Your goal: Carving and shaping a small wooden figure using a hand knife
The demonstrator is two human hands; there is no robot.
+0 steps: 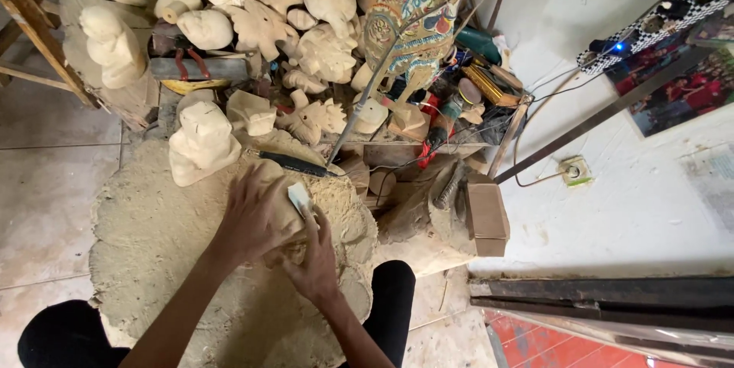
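Gripping a pale wooden carving point(287, 223), the left hand point(256, 215) curls over it; right hand point(315, 257) pinches a sandpaper piece point(300, 198), perhaps, pointing up past the fingertips, on the sawdust-covered block point(153, 246).

wood piece point(284, 219): pale, rough carved, lying on the dusty stump, mostly covered.
sandpaper point(299, 198): small pale folded sheet, pressed on it.

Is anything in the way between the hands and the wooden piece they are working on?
Nothing visible is. The left hand lies right on top of the pale wooden piece, and the right hand grips it from below, pressing a small pale pad against it. The black-handled tool lies apart, behind them.
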